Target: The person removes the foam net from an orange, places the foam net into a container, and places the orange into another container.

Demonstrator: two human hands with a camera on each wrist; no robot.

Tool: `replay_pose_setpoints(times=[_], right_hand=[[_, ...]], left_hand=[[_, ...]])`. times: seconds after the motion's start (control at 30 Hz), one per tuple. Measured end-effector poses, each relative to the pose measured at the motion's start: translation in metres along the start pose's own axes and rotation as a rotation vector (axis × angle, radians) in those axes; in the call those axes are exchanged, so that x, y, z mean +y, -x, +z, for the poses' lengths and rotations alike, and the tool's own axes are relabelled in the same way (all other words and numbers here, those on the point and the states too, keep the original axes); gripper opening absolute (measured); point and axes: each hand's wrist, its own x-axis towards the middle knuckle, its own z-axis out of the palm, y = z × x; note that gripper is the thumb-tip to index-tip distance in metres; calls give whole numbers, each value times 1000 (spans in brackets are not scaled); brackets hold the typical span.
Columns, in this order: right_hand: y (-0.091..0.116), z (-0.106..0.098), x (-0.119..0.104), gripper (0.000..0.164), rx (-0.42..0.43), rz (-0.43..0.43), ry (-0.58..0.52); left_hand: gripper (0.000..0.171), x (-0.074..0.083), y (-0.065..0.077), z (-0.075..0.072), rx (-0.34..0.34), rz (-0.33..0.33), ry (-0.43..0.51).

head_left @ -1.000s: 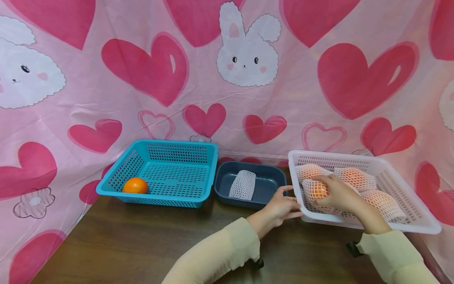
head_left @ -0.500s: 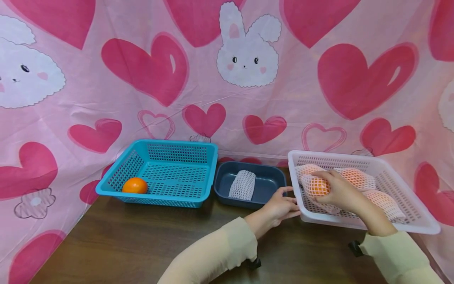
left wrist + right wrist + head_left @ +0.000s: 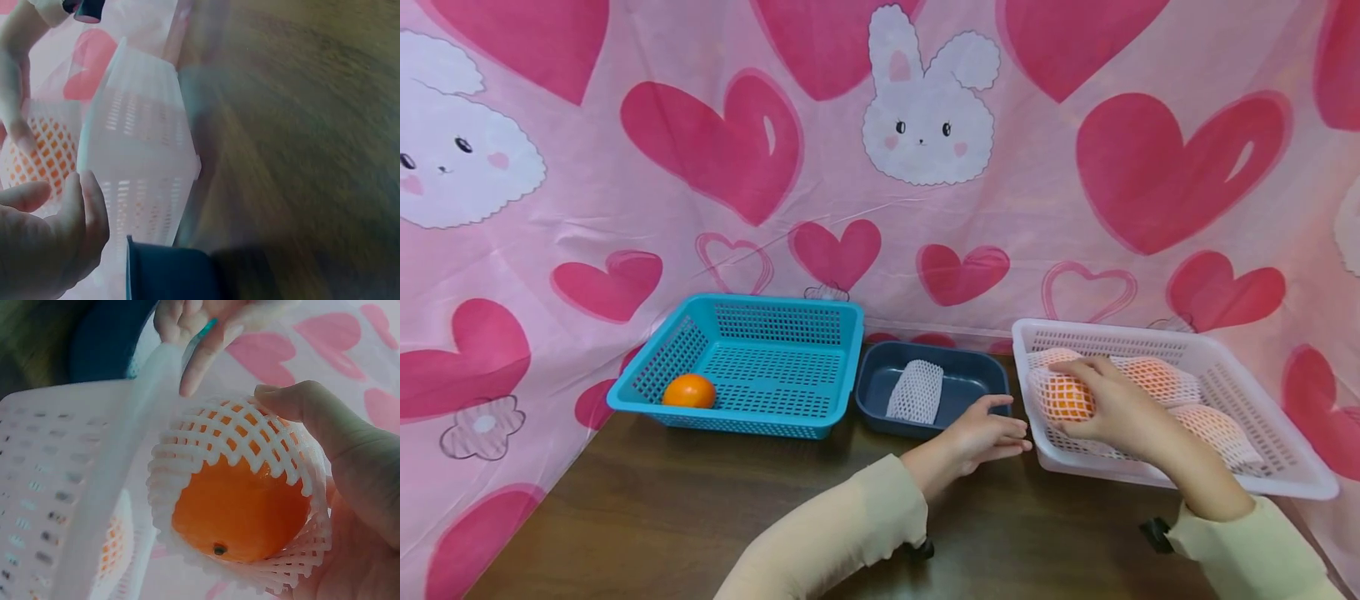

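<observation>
My right hand (image 3: pixel 1116 410) grips an orange (image 3: pixel 240 509) in a white foam net (image 3: pixel 206 437) over the left end of the white basket (image 3: pixel 1288 467). In the right wrist view, the net's mouth leaves bare peel and a small stem mark showing. Beside that basket's left rim is my left hand (image 3: pixel 985 435), its fingers extended and holding nothing; it appears just off the rim. Several more netted oranges (image 3: pixel 1213 429) lie in the white basket, partly hidden by my right hand and forearm.
Left of the white basket stands a dark blue tray (image 3: pixel 966 400) with an empty foam net (image 3: pixel 916 392) in it. Farther left, a turquoise basket (image 3: pixel 775 429) holds one bare orange (image 3: pixel 689 391). A pink heart-and-rabbit cloth (image 3: pixel 842 192) hangs behind the wooden table (image 3: pixel 700 508).
My right hand has raised the netted orange slightly within the white basket. My left hand has drawn back a little to the left from the basket's rim.
</observation>
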Motion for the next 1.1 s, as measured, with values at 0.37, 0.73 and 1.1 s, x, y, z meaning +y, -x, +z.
replay_pose_setpoints(times=[0.37,0.73,1.1], right_hand=[[-4,3,-24,77,112,-141,-38],[-5,18,-45,80,69,-114,-124],[-4,50,-53,75,82,-147,-182]], left_hand=[[42,9,7,-21,-22,-25,-157],[43,7,24,-49,-69,-60,-214],[47,-4,37,-72,-130,-110,-299]])
